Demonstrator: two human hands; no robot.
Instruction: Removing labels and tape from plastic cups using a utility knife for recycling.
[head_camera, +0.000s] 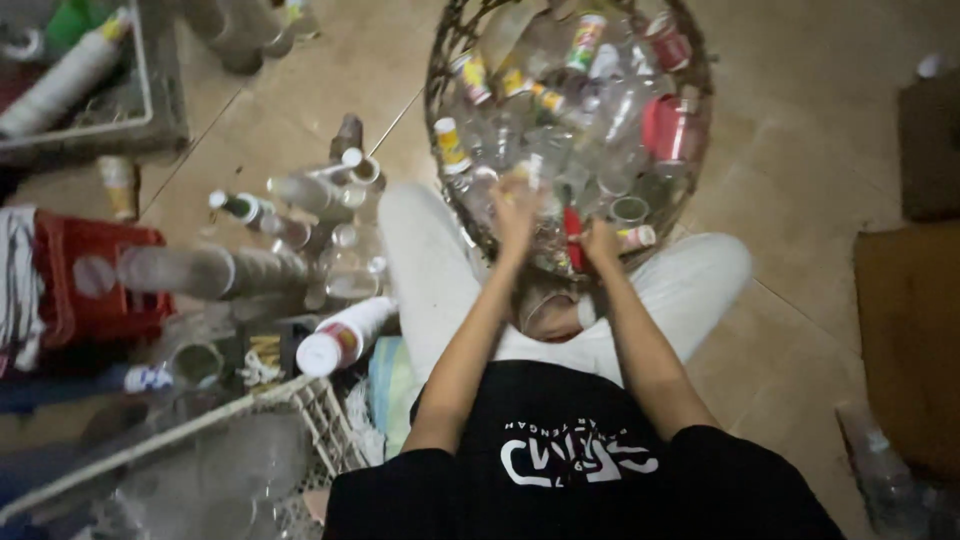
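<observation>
Reaching into the wicker basket (440, 120) of bottles, blurred left hand (517, 208) and right hand (600, 243), grips untellable

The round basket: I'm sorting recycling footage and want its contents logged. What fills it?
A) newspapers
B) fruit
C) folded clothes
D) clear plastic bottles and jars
D: the round wicker basket is heaped with clear plastic bottles, some with red or yellow labels, and both hands, left hand and right hand, reach over its near rim.

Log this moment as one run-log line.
left hand: blurred, reaching into wicker basket | right hand: at basket's near rim, among clear bottles | grip: unclear | loose bottles on floor at left
</observation>
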